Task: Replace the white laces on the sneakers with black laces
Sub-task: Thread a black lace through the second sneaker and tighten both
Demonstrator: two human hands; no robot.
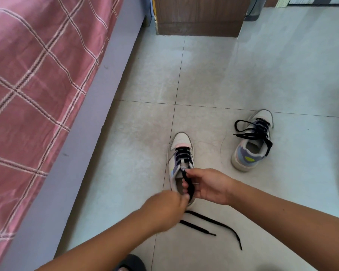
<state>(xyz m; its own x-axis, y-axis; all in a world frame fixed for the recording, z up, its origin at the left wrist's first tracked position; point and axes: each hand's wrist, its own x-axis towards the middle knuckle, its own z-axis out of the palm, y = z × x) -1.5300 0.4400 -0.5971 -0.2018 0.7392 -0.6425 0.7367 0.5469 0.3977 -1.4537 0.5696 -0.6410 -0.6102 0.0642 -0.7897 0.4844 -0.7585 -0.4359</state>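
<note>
- My left hand [165,207] is bare: no ring, glove or band shows on it, and it comes out blurred, so its fingers cannot be told apart.
- My right hand [208,185] is bare too, sharper, with short plain nails on the fingers [185,185] that show.
- Both my forearms are uncovered all the way to the picture's edge; no sleeve or cuff comes into view.
- My wrists carry no watch, bracelet or strap.
- At the bottom edge sits my foot in a dark slipper [132,263], a black rounded band over the toes, only partly in view.
</note>
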